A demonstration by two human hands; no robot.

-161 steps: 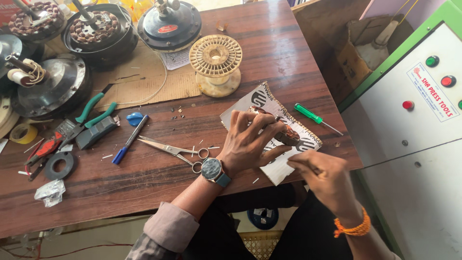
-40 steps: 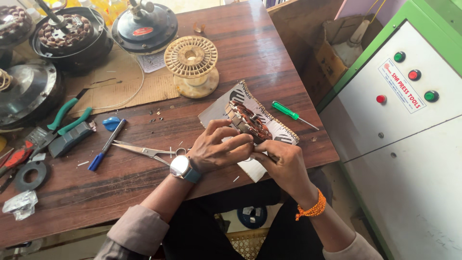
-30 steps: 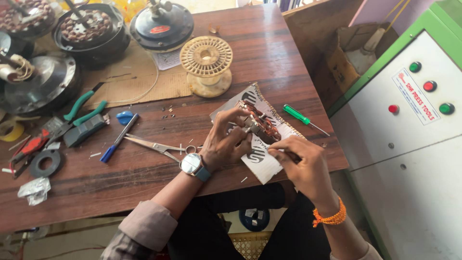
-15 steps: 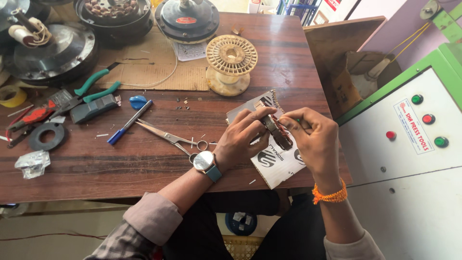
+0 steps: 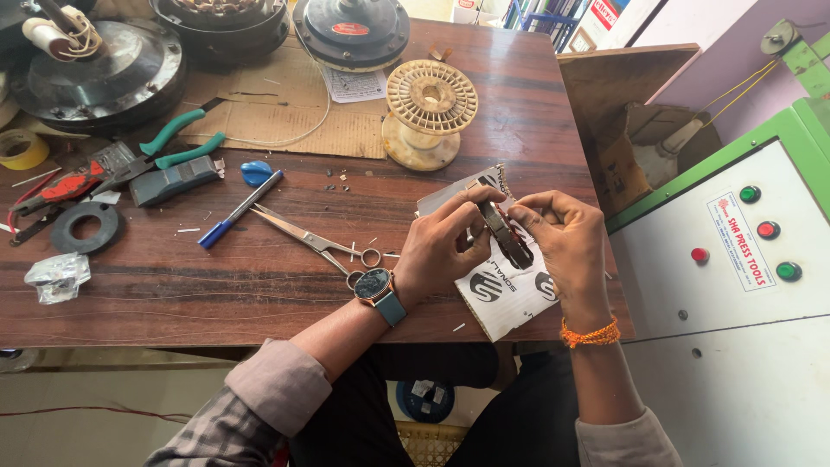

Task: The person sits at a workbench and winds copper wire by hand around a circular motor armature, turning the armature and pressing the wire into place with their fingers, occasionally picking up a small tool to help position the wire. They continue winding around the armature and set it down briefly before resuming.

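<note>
Both hands met over a white printed paper sheet [image 5: 506,298] that lay at the near right corner of the brown wooden table [image 5: 259,285]. The left hand [image 5: 445,246], a round dark wristwatch [image 5: 376,285] on its wrist, pinched one side of a small dark ring-shaped wound metal part [image 5: 508,238] between curled fingers and thumb. The right hand [image 5: 566,238], with one orange thread band [image 5: 590,333] on its wrist, closed its fingertips narrowly on the other side of that same part. The part was held just above the sheet; whether it touched the paper could not be told.

Left of the sheet lay one pair of steel scissors [image 5: 316,242], its loops nearest the watch. Beyond the scissors lay one blue pen [image 5: 238,212] and one small blue cap [image 5: 256,173]. Farther left of the sheet sat one pair of green-handled pliers [image 5: 181,143], one grey flat tool [image 5: 173,182], one black rubber ring [image 5: 85,227], one roll of yellow tape [image 5: 22,149] and one crumpled clear plastic wrapper [image 5: 56,277].

Behind the sheet stood one cream plastic wire spool [image 5: 428,108] on a flat piece of brown cardboard [image 5: 285,117]. Three round dark motor housings [image 5: 350,30] lined the far edge of the table.
</note>
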